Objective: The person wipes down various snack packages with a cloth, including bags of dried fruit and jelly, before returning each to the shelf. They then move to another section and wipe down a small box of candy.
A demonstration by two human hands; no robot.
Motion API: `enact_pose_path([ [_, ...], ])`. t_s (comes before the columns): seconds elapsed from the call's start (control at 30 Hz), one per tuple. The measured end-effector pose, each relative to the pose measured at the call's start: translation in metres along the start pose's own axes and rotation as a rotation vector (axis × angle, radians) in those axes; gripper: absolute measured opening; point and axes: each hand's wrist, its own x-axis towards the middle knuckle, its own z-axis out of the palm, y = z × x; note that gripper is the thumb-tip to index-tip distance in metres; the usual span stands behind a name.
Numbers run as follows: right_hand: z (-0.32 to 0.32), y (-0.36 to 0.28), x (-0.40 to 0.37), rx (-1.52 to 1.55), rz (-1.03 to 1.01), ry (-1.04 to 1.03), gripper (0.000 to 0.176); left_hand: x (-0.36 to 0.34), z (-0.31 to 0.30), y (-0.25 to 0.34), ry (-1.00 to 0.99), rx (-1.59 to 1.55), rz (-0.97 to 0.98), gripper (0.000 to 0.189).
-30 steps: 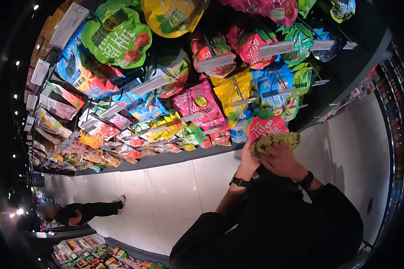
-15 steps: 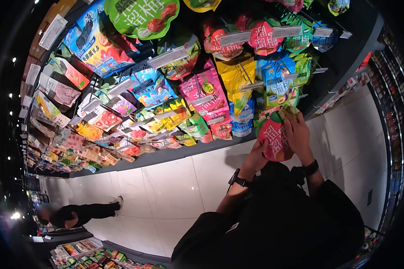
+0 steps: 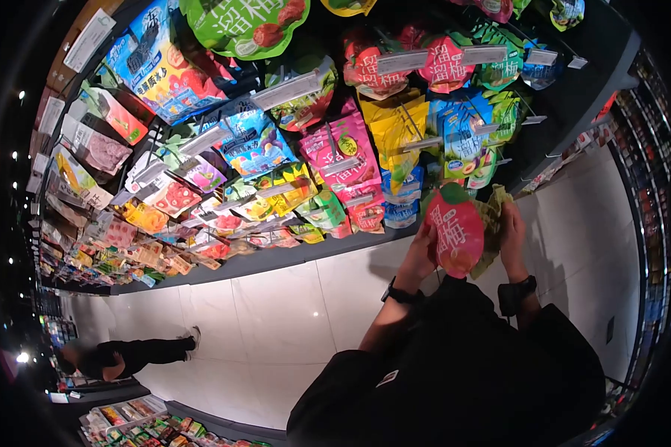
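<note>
Pink bag [image 3: 458,235] is held right of centre in the frame, its left side gripped by L hand [image 3: 420,251]; olive piece [image 3: 490,223] beside it is gripped by R hand [image 3: 512,229]. Can't tell if that's a separate pack. Bag could be dropped on the floor [image 3: 276,313] if grip's eased, b/c it's held by the sides. If raised, hung packs [image 3: 399,134] or tags [image 3: 487,129] above could be snagged, being nearby.

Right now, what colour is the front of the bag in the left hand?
The bag's front is pinkish red with white lettering, clearest in the head view.
</note>
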Motion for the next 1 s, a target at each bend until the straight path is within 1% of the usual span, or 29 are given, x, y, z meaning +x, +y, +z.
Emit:
enact_pose_path([
  [0.03, -0.006, 0.007, 0.003, 0.304, 0.113, 0.019, 0.035, 0.001, 0.004, -0.005, 0.026, 0.013, -0.064, 0.041],
  [0.07, -0.006, -0.001, 0.002, 0.302, 0.115, 0.029, 0.035, 0.006, 0.004, -0.013, 0.024, 0.015, -0.073, 0.041],
  [0.13, 0.007, -0.031, -0.006, 0.172, 0.066, -0.134, 0.038, 0.018, 0.003, -0.033, 0.021, 0.138, -0.067, 0.043],
  [0.17, 0.014, -0.027, -0.014, 0.178, -0.020, -0.127, 0.036, 0.023, 0.007, -0.041, 0.108, 0.119, -0.111, 0.047],
  [0.2, 0.018, -0.037, -0.014, 0.107, 0.043, -0.136, 0.035, 0.027, -0.003, -0.053, 0.114, 0.120, -0.114, 0.047],
  [0.27, 0.020, -0.030, -0.017, -0.014, 0.002, -0.194, 0.034, 0.033, -0.013, -0.071, -0.322, 0.380, 0.355, 0.053],
  [0.3, 0.022, -0.027, -0.017, -0.006, 0.005, -0.199, 0.034, 0.041, -0.010, -0.081, -0.223, 0.244, 0.329, 0.053],
  [0.33, 0.024, -0.025, -0.016, -0.097, -0.065, -0.196, 0.034, 0.042, -0.014, -0.082, -0.217, 0.250, 0.333, 0.053],
  [0.37, 0.027, -0.024, -0.014, -0.187, -0.135, -0.188, 0.033, 0.037, -0.007, -0.076, -0.214, 0.010, 0.138, 0.055],
  [0.4, 0.029, -0.027, -0.012, -0.179, -0.134, -0.188, 0.033, 0.032, -0.002, -0.071, -0.209, -0.228, -0.059, 0.057],
  [0.43, 0.029, -0.032, -0.008, -0.214, -0.152, -0.179, 0.032, 0.027, 0.003, -0.065, -0.494, -0.001, 0.104, 0.053],
  [0.47, 0.029, -0.036, -0.007, -0.249, -0.170, -0.172, 0.032, 0.028, 0.004, -0.063, -0.489, 0.002, 0.106, 0.053],
  [0.5, 0.029, -0.041, -0.008, -0.245, -0.168, -0.177, 0.032, 0.031, 0.006, -0.062, -0.403, -0.030, 0.096, 0.052],
  [0.53, 0.029, -0.045, -0.009, -0.378, -0.316, -0.282, 0.033, 0.031, 0.007, -0.061, -0.317, -0.062, 0.085, 0.052],
  [0.57, 0.029, -0.048, -0.010, -0.512, -0.465, -0.381, 0.035, 0.028, 0.005, -0.058, -0.316, -0.058, 0.083, 0.052],
  [0.6, 0.029, -0.050, -0.011, -0.510, -0.465, -0.376, 0.035, 0.025, 0.007, -0.052, -0.297, -0.113, 0.060, 0.050],
  [0.67, 0.029, -0.053, -0.015, -0.445, -0.713, -0.506, 0.038, 0.018, 0.009, -0.044, -0.259, -0.227, 0.016, 0.046],
  [0.7, 0.026, -0.048, -0.011, -0.513, -0.698, -0.543, 0.038, 0.015, -0.008, -0.053, -0.186, 0.182, 0.167, 0.047],
  [0.73, 0.029, -0.050, -0.006, -0.508, -0.698, -0.547, 0.038, 0.011, -0.022, -0.054, -0.181, 0.182, 0.171, 0.047],
  [0.77, 0.033, -0.054, 0.002, -0.586, -0.673, -0.442, 0.038, 0.007, -0.031, -0.053, -0.312, 0.476, 0.302, 0.047],
  [0.8, 0.036, -0.057, 0.010, -0.665, -0.646, -0.333, 0.039, 0.000, -0.021, -0.046, -0.444, 0.773, 0.429, 0.047],
  [0.83, 0.041, -0.054, 0.017, -0.706, -0.630, -0.242, 0.038, -0.014, -0.009, -0.047, -0.368, 0.822, 0.411, 0.046],
  [0.87, 0.047, -0.052, 0.018, -0.708, -0.630, -0.242, 0.038, -0.013, -0.014, -0.053, -0.370, 0.821, 0.411, 0.046],
  [0.93, 0.057, -0.050, 0.016, -0.718, -0.643, -0.229, 0.038, -0.010, -0.023, -0.064, -0.203, 1.021, 0.567, 0.049],
  [0.97, 0.059, -0.046, 0.011, -0.720, -0.639, -0.225, 0.038, -0.010, -0.024, -0.063, -0.199, 0.898, 0.514, 0.049],
  [1.0, 0.060, -0.041, 0.002, -0.658, -0.687, -0.384, 0.040, -0.007, -0.024, -0.065, -0.205, 0.612, 0.384, 0.050],
])
